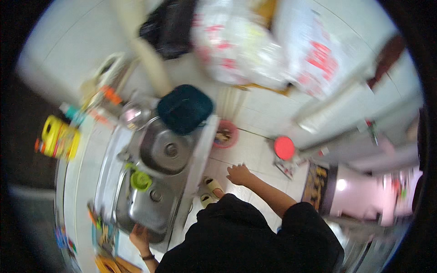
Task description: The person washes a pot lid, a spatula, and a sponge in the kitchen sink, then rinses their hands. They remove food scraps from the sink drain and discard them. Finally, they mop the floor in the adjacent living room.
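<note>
My left hand (139,236), blurred, is at the near end of a double-bowl stainless steel sink (186,181), with a dark band at the wrist. Whether its fingers are closed or touch the rim is not clear. My right hand (240,174) hangs over the tiled floor with its fingers a little apart and nothing in them. A lime-green strainer or cup (140,181) sits by the faucet, over the near bowl. At the far end of the sink, a dark teal plastic basin (185,108) covers part of the far bowl.
A yellow jug (61,138) stands on the ledge left of the sink. Knives and utensils in a holder (104,233) are close to my left hand. On the floor are a pink bin (226,133) and a red round lid (284,147). White plastic bags (239,44) are piled ahead.
</note>
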Tool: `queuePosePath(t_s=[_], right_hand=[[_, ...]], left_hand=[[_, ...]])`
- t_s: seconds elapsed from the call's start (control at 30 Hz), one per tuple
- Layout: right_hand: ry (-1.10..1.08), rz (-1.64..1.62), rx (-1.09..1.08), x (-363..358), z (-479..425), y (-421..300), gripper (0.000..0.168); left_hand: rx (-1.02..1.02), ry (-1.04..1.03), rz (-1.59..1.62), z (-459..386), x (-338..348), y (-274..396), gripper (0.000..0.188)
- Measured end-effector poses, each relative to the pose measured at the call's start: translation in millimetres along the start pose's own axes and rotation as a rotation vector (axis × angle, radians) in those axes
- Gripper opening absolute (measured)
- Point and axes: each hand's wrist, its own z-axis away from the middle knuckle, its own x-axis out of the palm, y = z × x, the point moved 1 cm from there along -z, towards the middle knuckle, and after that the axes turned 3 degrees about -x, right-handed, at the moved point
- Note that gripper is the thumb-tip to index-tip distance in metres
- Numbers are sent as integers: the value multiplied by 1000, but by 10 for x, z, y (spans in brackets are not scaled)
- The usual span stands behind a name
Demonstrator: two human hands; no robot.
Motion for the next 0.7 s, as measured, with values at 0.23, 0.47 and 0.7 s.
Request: queuePosePath(t_s=[0.23,0.47,0.7], right_hand=[[-47,-422,455,1049,1393,425,37],[37,-677,984,2430,2814,406,35],[-56,-1061,1161,4924,3585,283,35]], left_hand=[[552,3,-748,-300,-128,1738,50],[984,-116,-553,-403,346,2820,63],[897,-500,242,-116,1273,3443,58]])
